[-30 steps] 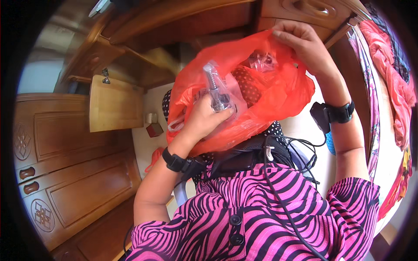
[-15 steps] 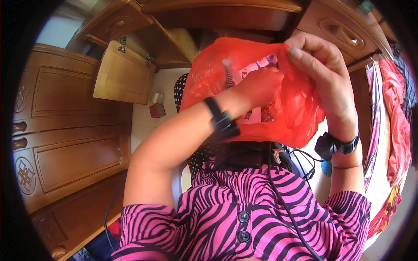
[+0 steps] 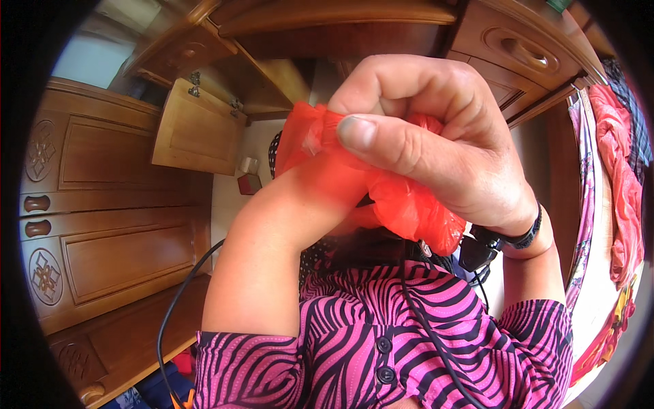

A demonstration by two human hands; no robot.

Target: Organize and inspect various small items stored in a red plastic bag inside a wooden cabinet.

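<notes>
A thin red plastic bag [image 3: 419, 217] hangs bunched up in front of my chest. My right hand [image 3: 446, 129] is closed on its upper edge, pinching the gathered plastic between thumb and bent forefinger. My left forearm [image 3: 276, 228] reaches into the bag, and the red film covers the wrist. Of my left hand itself the fingers are hidden, so what they hold, if anything, does not show. The bag's contents are out of sight behind the plastic and my right hand.
Brown wooden cabinets [image 3: 129, 252] stand at the left, with one small door [image 3: 197, 129] swung open. A drawer front [image 3: 524, 51] is at the upper right. Clothes [image 3: 616, 184] hang along the right side. A black cable [image 3: 163, 327] loops by my left arm.
The bag was spread wide, showing a pink packet and my left hand inside. It is now bunched around my left wrist. My right hand has moved left and nearer, still pinching the rim.
</notes>
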